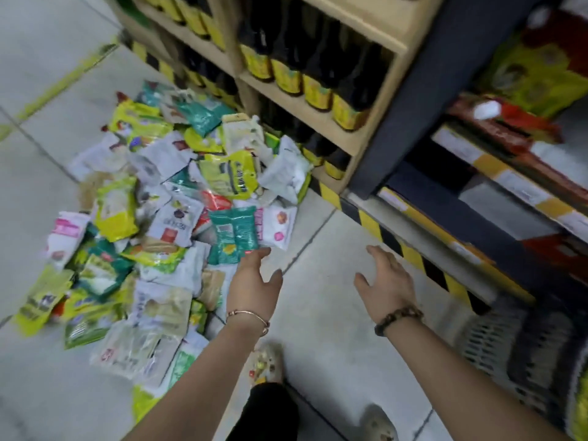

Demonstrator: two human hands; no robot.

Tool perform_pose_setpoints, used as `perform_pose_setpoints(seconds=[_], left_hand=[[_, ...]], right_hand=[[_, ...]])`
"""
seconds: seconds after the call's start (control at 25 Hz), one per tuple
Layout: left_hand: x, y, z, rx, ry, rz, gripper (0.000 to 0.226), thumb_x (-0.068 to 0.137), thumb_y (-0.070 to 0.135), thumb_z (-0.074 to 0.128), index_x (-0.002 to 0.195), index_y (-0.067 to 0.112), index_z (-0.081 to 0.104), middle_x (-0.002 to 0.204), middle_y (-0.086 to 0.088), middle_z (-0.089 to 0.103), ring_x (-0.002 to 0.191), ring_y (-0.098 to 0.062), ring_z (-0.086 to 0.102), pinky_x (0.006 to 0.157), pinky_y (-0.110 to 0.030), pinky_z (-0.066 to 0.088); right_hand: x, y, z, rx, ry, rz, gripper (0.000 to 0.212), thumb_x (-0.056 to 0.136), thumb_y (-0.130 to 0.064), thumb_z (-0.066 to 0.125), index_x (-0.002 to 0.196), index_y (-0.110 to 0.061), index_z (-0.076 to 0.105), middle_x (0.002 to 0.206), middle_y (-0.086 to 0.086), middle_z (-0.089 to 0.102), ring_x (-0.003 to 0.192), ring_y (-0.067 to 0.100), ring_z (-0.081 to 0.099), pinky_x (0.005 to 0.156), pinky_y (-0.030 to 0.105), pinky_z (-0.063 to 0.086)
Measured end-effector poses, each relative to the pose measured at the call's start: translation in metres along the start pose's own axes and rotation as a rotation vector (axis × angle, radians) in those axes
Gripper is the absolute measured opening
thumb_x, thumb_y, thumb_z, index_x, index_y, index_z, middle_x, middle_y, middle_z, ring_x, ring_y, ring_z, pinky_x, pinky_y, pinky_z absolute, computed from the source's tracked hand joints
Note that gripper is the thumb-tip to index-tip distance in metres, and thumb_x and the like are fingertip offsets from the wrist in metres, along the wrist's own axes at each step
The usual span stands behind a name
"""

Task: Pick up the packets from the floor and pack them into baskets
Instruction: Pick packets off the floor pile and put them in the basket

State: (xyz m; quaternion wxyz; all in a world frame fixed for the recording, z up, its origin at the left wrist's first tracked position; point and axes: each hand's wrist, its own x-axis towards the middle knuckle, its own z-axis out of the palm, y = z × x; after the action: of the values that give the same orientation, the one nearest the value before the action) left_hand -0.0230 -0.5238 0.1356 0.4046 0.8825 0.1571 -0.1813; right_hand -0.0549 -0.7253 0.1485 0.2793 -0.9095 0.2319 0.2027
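A big heap of packets, yellow, green, teal and white, lies spread on the tiled floor at the left and centre. My left hand reaches over the heap's right edge, fingers apart, its tips just short of a pair of teal packets; nothing is in it. My right hand hovers over bare floor to the right, fingers spread and empty. A white plastic basket with a perforated wall stands at the lower right, partly cut off by the frame.
A wooden shelf of dark bottles with yellow labels rises behind the heap. To the right stands a dark shelf unit with a yellow-black striped base. My two feet in light shoes stand at the bottom.
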Motion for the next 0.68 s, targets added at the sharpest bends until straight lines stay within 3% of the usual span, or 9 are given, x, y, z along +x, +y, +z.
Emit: perform_pose_setpoints(seconds=[0.28,0.48,0.68], left_hand=[[0.065,-0.063,-0.053,-0.055,0.028,-0.156,0.041,0.087,0.014,0.062,0.127,0.016,0.053,0.129,-0.004,0.054,0.118,-0.022,0.052,0.099,-0.037,0.043],[0.122,-0.096,-0.039,-0.064,-0.019,-0.32,0.046,0.084,0.02,0.066,0.128,0.013,0.054,0.126,-0.008,0.058,0.112,-0.024,0.056,0.096,-0.033,0.043],[0.187,-0.128,-0.006,-0.047,-0.104,-0.475,0.056,0.08,0.028,0.071,0.13,0.013,0.051,0.13,-0.009,0.057,0.116,-0.026,0.054,0.099,-0.035,0.043]], right_hand=[[0.058,-0.077,0.056,0.081,-0.113,0.075,0.052,0.093,-0.025,0.053,0.142,-0.021,0.035,0.148,-0.001,0.037,0.131,0.024,0.04,0.105,0.039,0.038],[0.125,-0.099,0.085,0.183,-0.151,0.136,0.045,0.093,-0.022,0.054,0.136,-0.018,0.041,0.138,0.003,0.047,0.124,0.024,0.046,0.098,0.038,0.042],[0.22,-0.107,0.106,0.299,-0.176,0.244,0.043,0.093,-0.022,0.054,0.134,-0.015,0.044,0.13,0.006,0.053,0.113,0.026,0.051,0.081,0.03,0.038]])
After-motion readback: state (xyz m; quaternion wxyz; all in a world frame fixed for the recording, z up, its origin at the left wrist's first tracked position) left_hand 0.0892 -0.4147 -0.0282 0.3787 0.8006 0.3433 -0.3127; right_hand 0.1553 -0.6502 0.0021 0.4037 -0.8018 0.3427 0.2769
